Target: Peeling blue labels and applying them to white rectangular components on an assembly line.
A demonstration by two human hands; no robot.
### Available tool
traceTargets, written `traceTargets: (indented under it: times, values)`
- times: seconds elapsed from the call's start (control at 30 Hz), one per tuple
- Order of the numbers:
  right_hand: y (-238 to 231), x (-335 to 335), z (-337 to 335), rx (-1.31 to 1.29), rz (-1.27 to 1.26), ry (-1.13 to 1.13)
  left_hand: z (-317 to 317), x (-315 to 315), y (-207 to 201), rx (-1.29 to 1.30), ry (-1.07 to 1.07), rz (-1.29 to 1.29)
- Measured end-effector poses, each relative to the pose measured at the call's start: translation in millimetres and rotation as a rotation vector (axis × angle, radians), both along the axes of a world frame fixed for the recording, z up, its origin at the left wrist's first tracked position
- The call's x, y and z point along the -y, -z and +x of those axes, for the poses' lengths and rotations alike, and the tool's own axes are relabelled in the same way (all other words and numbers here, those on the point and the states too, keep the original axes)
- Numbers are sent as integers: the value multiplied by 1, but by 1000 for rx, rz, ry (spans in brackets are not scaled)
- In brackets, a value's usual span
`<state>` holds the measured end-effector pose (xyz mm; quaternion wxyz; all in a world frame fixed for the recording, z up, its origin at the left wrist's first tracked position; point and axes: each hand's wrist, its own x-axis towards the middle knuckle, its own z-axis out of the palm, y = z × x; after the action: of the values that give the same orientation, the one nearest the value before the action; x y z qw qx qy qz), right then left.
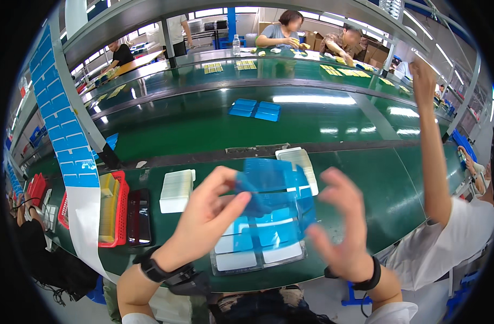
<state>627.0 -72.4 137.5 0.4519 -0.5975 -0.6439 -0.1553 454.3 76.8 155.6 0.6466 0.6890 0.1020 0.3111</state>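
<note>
A translucent blue film sheet hangs over the near edge of the green bench. My left hand pinches its left side between thumb and fingers. At the sheet's right edge, my right hand has its fingers spread; it is blurred, and I cannot tell whether the thumb touches the film. Below the sheet lies a clear tray with white rectangular cards in rows, partly covered by blue film. One stack of white cards stands left of my left hand; another stack is behind the sheet, partly hidden.
At left, a long strip of blue film pieces hangs onto the bench. Beside it are a red basket with yellowish sheets and a glossy dark tray. Two blue pieces lie on the conveyor belt. A neighbour's raised arm is at right.
</note>
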Motion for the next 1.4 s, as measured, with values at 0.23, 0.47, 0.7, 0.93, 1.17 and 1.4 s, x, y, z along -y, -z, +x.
traceTargets:
  times: [0.23,0.47,0.7,0.93,1.17,1.4]
  values:
    - [30,-18,42,-1268,-675,-533,-53,-7,21,-30,-105,-66]
    - [45,-21,34,-1171,-801,-349,-84,-11,80,-293,-335,-424]
    - [54,-25,22,-913,-830,-135,-81,-25,120,-509,-381,-305]
    - [66,-30,22,-888,-664,-118,-70,-30,136,-435,-382,-459]
    - [69,-32,21,-799,-594,-70,-63,-29,139,-416,-397,-489]
    - [72,-30,21,-807,-555,-39,-61,-30,141,-423,-371,-500]
